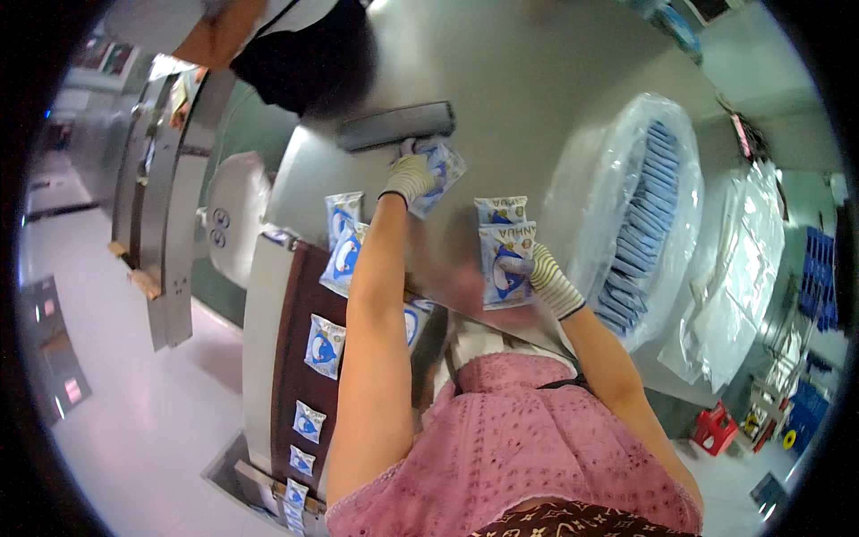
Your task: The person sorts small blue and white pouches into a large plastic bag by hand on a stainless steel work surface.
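Observation:
My left hand (pixel 410 176), in a white knit glove, reaches far out over the steel table and grips a small blue-and-white packet (pixel 440 170) just below a dark grey bar (pixel 395 125). My right hand (pixel 542 276), also gloved, holds another blue-and-white packet (pixel 504 268) closer to my body. One more packet (pixel 499 209) lies flat on the table just above it. Two packets (pixel 344 233) lie at the table's left edge, where a dark brown conveyor belt (pixel 291 358) carries several more packets toward the lower left.
A large clear plastic bag (pixel 640 215) full of stacked blue packets sits at the right of the steel table (pixel 537 80). A second clear bag (pixel 743 268) lies further right. Another person in a dark top (pixel 309 54) bends over the far side. A red crate (pixel 713 428) stands on the floor.

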Available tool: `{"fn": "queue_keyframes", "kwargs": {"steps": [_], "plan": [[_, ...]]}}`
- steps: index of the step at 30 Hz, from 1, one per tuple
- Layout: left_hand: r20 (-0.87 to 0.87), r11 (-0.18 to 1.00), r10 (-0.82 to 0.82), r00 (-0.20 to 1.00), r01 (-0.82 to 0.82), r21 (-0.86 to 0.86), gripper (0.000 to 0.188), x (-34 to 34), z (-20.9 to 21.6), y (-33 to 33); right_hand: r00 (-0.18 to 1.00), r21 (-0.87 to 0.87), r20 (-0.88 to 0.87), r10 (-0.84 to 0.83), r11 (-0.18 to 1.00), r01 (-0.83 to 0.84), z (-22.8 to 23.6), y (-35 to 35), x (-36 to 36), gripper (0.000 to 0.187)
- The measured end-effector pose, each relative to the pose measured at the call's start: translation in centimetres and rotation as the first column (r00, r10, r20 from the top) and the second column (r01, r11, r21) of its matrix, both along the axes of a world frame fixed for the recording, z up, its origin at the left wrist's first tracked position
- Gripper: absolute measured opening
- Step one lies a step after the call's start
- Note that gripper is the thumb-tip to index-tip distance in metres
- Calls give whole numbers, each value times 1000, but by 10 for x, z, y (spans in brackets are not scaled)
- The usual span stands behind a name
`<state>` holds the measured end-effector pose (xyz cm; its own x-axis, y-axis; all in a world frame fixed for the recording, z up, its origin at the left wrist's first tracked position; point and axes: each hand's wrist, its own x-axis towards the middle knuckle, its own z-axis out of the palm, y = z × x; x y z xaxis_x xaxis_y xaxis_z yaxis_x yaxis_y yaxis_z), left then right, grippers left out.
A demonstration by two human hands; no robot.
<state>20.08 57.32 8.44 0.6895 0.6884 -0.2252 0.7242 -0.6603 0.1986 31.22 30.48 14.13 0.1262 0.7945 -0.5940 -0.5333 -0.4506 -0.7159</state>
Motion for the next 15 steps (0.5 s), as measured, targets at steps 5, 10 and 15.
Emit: {"fn": "queue_keyframes", "kwargs": {"steps": [5,10,15], "plan": [[183,733,303,935,-106,-672,43,13,11,-78,945,118,-263,-194,966,231,2,-22,15,63],[388,238,639,664,310,-921,58,8,70,-206,950,134,-51,-307,941,311,40,-63,16,56],[443,148,546,711,438,-887,64,1,113,-242,630,44,774,69,986,-162,88,-103,2,43]]}}
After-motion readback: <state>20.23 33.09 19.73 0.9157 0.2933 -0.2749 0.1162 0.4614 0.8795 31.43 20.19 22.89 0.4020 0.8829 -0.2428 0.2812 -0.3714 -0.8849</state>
